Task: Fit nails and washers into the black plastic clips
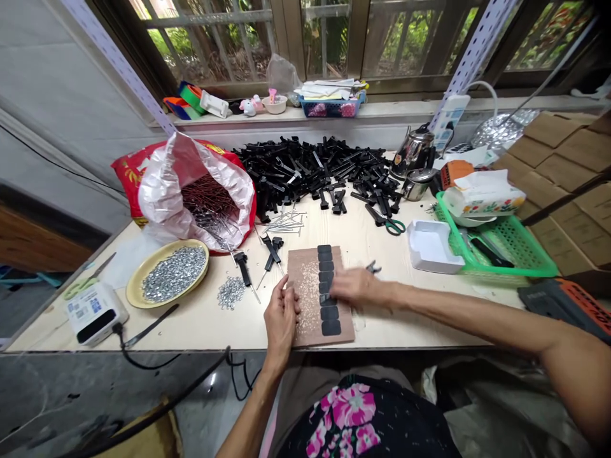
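Note:
A brown board (312, 254) lies at the front of the table. Many small pale specks (308, 296) cover its left part, and a column of black rounded patches (331, 327) runs down its right part. My left hand (282, 312) is at the board's left edge with its fingers curled and closed against it. Over the middle of the black column, my right hand (356, 287) is smeared by motion, and its fingertips are hard to make out. A small grey metal piece (373, 268) shows just beyond the right hand.
Left of the board are small silvery pieces (231, 292), a yellow bowl (133, 296) of similar pieces and black parts with rods (243, 268). Behind lie a red-and-white sack (160, 184), a black heap (305, 168) and scissors (386, 221). A white tray (435, 245) and green basket (537, 257) stand right.

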A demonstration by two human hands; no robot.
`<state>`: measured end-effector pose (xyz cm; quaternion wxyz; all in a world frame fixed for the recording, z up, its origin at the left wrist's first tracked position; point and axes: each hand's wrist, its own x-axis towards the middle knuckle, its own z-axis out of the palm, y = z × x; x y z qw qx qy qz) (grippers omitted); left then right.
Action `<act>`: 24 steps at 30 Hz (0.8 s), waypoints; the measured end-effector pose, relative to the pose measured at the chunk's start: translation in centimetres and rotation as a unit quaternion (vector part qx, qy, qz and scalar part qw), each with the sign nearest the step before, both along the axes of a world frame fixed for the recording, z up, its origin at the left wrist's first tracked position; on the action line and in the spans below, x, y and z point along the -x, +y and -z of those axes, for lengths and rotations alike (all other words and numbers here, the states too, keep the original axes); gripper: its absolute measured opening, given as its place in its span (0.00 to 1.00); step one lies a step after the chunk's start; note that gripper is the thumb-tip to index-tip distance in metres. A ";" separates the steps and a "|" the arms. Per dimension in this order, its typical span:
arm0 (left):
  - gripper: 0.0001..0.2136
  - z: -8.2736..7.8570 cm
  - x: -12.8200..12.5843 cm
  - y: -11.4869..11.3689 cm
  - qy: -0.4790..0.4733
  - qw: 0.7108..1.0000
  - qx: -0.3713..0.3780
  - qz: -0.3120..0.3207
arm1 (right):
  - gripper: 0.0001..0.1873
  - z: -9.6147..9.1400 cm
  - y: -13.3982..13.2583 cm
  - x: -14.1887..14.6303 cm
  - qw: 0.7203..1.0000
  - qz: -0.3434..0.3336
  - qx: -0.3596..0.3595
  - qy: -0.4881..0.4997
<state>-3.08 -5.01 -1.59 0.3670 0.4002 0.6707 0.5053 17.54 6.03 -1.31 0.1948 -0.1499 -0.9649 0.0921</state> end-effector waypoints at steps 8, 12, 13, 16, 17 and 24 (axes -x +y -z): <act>0.28 0.1 -0.2 0.3 -0.030 1.000 -0.002 -0.008 | 0.16 0.6 0.7 -0.3 0.999 0.041 0.027 -0.005; 0.28 0.3 -0.2 0.3 -0.029 0.999 -0.009 -0.011 | 0.16 0.5 0.7 -0.5 0.989 0.140 0.045 0.026; 0.28 0.4 -0.1 0.2 -0.031 0.999 -0.009 -0.011 | 0.16 0.4 0.4 -0.5 0.993 0.110 0.031 0.014; 0.28 0.6 -0.1 0.2 -0.029 1.000 -0.007 -0.009 | 0.16 0.6 -0.8 -0.4 0.999 -0.009 -0.025 -0.026; 0.28 0.6 -0.1 0.3 -0.026 1.000 -0.006 -0.008 | 0.16 0.7 -1.1 -0.4 0.999 -0.023 -0.036 -0.028; 0.27 0.6 -0.1 0.2 -0.021 1.000 -0.015 -0.007 | 0.17 0.8 -1.5 -0.2 0.999 0.029 -0.022 -0.005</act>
